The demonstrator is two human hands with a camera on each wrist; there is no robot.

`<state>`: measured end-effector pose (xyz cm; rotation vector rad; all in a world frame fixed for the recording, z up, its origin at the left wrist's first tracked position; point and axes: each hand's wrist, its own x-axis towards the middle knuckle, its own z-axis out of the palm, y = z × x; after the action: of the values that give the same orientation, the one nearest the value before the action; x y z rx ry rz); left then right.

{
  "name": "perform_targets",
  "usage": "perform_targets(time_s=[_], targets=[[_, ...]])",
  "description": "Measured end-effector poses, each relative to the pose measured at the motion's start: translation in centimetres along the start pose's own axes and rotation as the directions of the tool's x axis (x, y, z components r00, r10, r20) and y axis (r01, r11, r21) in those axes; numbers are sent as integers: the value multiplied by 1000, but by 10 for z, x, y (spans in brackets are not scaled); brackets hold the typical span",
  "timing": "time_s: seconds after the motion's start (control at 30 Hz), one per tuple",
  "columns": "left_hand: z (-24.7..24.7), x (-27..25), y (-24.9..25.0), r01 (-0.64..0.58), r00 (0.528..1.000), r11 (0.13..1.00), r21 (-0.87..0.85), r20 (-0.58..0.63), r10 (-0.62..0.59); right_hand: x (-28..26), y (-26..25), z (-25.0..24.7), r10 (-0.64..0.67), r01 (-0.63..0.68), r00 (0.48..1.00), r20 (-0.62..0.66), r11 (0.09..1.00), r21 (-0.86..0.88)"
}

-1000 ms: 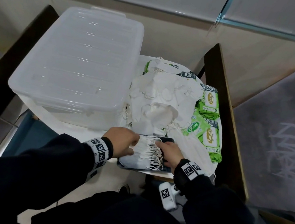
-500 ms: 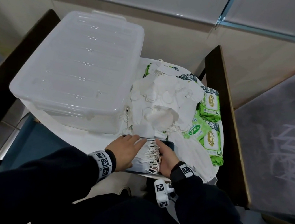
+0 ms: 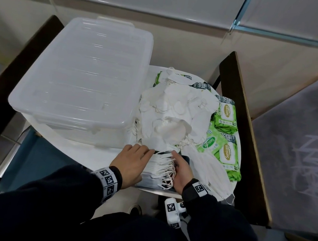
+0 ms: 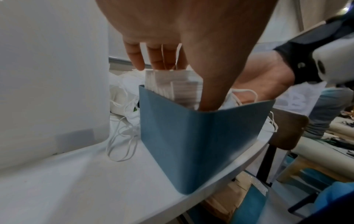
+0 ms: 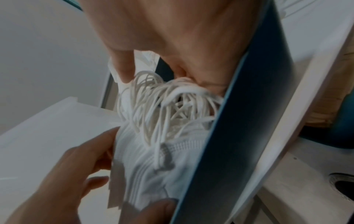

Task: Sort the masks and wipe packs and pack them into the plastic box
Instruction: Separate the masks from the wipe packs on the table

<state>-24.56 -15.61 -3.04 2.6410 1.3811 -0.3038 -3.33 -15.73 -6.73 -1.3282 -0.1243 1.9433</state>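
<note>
The left hand (image 3: 130, 162) grips the mask stack (image 3: 158, 162), the flat right hand (image 3: 183, 169) presses its ear loops (image 5: 162, 103); the blue bin (image 4: 191, 136) (at the counter (image 4: 67, 174) edge) could tip off.

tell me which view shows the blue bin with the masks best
Left wrist: the blue bin shows two outer walls, its rim and the stacked masks inside plainly. In the head view the left hand and right hand cover most of it. The right wrist sees one wall, edge-on and blurred.
</note>
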Motion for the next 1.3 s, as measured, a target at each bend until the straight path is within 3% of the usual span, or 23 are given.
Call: perform_targets(time_s=[0.13, 0.27, 0.43, 0.53, 0.6, 0.73, 0.83, 1.03, 1.1, 1.2, 1.3], targets=[[9, -1, 1, -52, 999, 999, 8, -2, 52, 10, 3, -1, 19, -23, 998, -66, 998, -54], [2, 8, 1, -56, 998, 998, -7, 0, 56, 10, 1, 1, 69, -70, 996, -50, 997, -23], [3, 12, -5, -8, 994, 1000, 17, -110, 10, 6, -3, 1, 80, -92, 991, -103, 989, -118], [12, 12, 0, -79, 985, 995, -59, -155, 69, 8, 1, 0, 111, -114, 992, -54, 992, -54], [21, 14, 3, -133, 985, 985, -113, -129, 118, 7, 2, 0, 119, -124, 990, -71, 990, -74], [26, 24, -3, -111, 991, 984, -139, -90, 99, 6, -1, -2, 127, -169, 976, -179, 956, -241], [22, 31, -8, -74, 997, 984, -160, -34, 70, 3, -4, 0, 119, -164, 975, -187, 956, -244], [27, 27, -14, -164, 986, 982, -93, -42, 161, 3, -3, 3, 68, -79, 990, -121, 993, -82], [25, 23, -15, -202, 979, 974, -100, -34, 199, -2, -7, 5, 51, -65, 992, -118, 990, -122], [10, 23, -9, -191, 982, 963, -193, -28, 189, -24, -24, 8, 35, -70, 993, -112, 943, -325], [-22, 43, 4, -209, 973, 910, -358, -171, 156, -46, -50, -2, -4, -65, 992, -129, 849, -524]])
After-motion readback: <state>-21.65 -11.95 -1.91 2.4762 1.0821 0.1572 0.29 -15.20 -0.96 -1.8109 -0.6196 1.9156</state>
